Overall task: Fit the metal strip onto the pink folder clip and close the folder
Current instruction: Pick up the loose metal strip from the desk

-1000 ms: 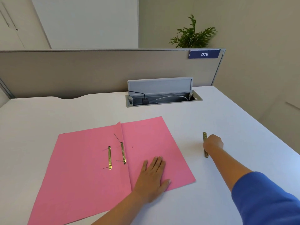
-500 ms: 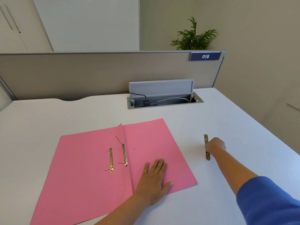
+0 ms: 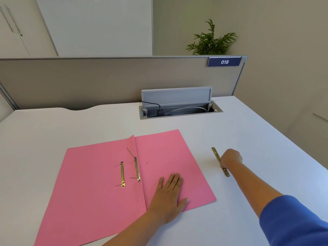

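right hand [image 3: 230,158] is curled over the middle of the metal strip [image 3: 216,154] on the white worktop [image 3: 257,132], fingers closed on it, its long axis running away from the person. left hand [image 3: 169,194] lies flat and open on the pink folder [image 3: 92,183]; the clip [image 3: 137,169] sits well left of the strip.

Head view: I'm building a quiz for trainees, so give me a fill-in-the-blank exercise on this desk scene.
1. The left hand lies flat on the ____ folder.
2. The right hand is at the loose metal strip, which lies on the ____.
3. The folder is ____.
4. The blue sign reads ____.

Missing words: pink; desk; open; 018
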A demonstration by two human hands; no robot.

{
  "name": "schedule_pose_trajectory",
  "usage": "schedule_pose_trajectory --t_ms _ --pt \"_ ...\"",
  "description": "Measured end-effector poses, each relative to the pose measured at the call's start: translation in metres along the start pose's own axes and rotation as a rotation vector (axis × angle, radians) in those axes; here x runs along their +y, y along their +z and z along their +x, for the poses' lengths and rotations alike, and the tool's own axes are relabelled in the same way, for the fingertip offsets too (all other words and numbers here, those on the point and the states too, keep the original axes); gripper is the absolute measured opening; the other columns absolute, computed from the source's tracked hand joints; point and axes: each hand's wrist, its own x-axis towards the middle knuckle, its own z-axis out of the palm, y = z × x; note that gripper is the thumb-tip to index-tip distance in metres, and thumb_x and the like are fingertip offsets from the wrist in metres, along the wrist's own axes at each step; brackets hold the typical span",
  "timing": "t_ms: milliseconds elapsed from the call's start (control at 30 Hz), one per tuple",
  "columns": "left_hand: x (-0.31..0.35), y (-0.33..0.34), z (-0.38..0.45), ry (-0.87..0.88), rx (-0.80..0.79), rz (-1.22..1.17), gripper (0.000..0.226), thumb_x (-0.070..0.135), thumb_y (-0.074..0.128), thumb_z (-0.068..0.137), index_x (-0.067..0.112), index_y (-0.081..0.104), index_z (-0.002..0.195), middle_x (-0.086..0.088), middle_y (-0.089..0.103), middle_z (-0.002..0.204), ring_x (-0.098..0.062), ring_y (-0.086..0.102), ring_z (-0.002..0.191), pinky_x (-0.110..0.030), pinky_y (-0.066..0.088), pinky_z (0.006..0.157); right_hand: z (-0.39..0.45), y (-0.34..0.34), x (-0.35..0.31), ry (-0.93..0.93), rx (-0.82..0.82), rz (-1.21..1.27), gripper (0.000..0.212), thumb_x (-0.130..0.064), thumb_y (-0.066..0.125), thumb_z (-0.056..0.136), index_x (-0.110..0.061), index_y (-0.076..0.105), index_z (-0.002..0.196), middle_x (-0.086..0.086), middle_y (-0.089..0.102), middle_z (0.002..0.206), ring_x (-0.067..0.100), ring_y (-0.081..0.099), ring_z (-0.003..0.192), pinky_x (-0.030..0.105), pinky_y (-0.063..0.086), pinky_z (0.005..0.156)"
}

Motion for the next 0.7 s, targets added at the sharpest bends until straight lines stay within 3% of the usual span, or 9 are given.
schedule_pose_trajectory --t_ms 133,467,700 --pt "-0.001 0.001 0.001 -0.001 0.003 -0.006 0.078 0.061 0.014 0.088 0.020 -0.002 0.152 0.004 -0.009 0.161 -0.014 -0.012 0.148 -0.043 -0.017 0.117 -0.006 -0.004 0.003 0.004 -0.017 0.015 0.034 -0.016 0.080 0.065 -0.013 0.050 0.051 -0.002 0.051 0.041 0.007 0.046 0.031 0.013 0.027 0.029" --pt "-0.002 0.003 0.002 -0.001 -0.002 -0.006 0.076 0.060 0.016 0.089 0.020 -0.001 0.152 0.003 -0.008 0.162 -0.015 -0.011 0.149 -0.044 -0.017 0.116 -0.011 0.000 0.010 0.033 0.001 0.038 0.029 -0.005 0.075 0.067 -0.010 0.052 0.050 0.000 0.055 0.042 0.009 0.052 0.036 0.017 0.033 0.033" --pt "-0.001 0.002 0.002 -0.001 -0.001 -0.014 0.076 0.059 0.017 0.090 0.020 0.000 0.152 0.003 -0.008 0.162 -0.015 -0.011 0.148 -0.043 -0.017 0.116 -0.011 -0.002 0.012 0.028 -0.042 0.096 0.023 -0.005 0.073 0.065 -0.010 0.053 0.055 0.003 0.058 0.057 0.020 0.064 0.062 0.021 0.044 0.046"
